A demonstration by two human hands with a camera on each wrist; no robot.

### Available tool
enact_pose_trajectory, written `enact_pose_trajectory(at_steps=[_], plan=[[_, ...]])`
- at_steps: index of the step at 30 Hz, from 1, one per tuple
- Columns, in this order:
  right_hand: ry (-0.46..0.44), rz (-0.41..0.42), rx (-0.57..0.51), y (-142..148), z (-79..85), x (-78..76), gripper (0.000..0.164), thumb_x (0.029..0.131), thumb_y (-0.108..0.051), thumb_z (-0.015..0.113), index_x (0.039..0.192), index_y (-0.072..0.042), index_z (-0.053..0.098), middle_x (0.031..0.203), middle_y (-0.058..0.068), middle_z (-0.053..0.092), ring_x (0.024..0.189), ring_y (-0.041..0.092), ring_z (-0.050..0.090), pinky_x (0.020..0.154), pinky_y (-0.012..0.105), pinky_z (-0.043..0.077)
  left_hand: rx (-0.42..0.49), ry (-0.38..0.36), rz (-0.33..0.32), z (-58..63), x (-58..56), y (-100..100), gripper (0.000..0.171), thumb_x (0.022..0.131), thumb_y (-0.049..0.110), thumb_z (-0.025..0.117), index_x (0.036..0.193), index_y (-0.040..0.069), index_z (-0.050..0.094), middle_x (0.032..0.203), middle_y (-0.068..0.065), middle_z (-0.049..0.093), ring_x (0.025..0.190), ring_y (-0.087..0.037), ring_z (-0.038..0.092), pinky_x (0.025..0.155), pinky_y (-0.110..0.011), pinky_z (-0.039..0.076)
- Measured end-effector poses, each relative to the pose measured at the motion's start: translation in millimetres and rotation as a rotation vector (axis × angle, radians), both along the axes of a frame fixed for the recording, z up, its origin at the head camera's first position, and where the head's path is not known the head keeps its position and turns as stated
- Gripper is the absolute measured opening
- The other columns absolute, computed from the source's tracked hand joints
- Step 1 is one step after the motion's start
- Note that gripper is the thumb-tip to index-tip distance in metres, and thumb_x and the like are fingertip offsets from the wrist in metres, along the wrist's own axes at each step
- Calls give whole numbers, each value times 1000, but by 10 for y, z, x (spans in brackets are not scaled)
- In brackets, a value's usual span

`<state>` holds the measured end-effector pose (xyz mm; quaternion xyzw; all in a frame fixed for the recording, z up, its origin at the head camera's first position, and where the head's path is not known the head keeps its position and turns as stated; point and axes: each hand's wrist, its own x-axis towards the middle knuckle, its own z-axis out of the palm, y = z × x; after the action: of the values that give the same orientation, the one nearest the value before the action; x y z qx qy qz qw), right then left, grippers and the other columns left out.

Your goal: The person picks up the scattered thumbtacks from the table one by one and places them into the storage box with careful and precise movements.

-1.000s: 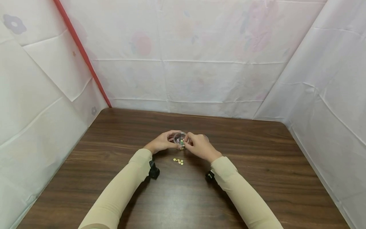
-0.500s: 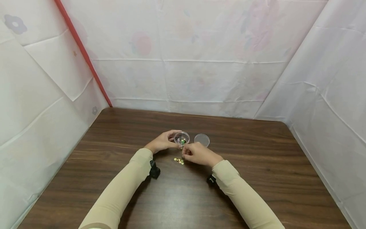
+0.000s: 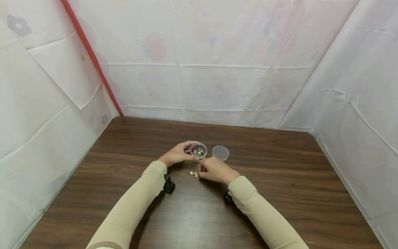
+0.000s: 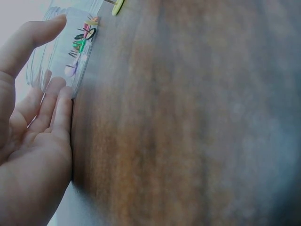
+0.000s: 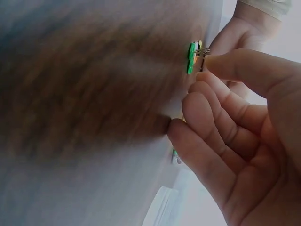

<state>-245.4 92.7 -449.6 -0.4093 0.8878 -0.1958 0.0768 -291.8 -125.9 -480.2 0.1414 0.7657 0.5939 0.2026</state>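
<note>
My left hand (image 3: 179, 153) holds a small clear round plastic container (image 3: 194, 145), thumb on the near side and fingers behind. Colourful thumbtacks (image 4: 81, 43) lie inside it, points up. Past the container's edge in the left wrist view is a yellow-headed thumbtack (image 4: 118, 5). My right hand (image 3: 217, 169) reaches down to a small group of loose thumbtacks (image 3: 191, 173) on the table. Its thumb tip is beside green-headed thumbtacks (image 5: 191, 57), and I cannot tell whether it touches them. Index fingertip and thumb stand apart, with no thumbtack visibly pinched.
A clear round lid (image 3: 220, 152) lies flat on the brown wood-grain table (image 3: 280, 180), right of the container and just behind my right hand. White patterned sheets (image 3: 230, 86) hang around the back and sides.
My right hand has come from over the container down to the loose thumbtacks in front, uncovering the lid. The left hand keeps holding the container in place.
</note>
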Motion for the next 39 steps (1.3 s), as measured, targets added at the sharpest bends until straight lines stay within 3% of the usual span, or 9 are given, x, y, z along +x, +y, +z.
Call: enact_pose_trajectory(at_steps=[14,39], plan=[[63,-39,51,-20,-9,14,12,93,-17,71,82,-19,67,66,-11,54,59,4,50,55,23,46,-8,8,6,7,-15,2,76,85,10,83,151,18,46,148,-10,48,143,-32,35,115,-46,35],[41,-51,34,1,-15,39,13,95,-18,70,83,-19,66,67,-12,54,59,3,50,55,23,46,-20,23,10,2,8,5,77,84,8,83,151,16,46,148,-11,48,143,-31,36,116,-45,35]])
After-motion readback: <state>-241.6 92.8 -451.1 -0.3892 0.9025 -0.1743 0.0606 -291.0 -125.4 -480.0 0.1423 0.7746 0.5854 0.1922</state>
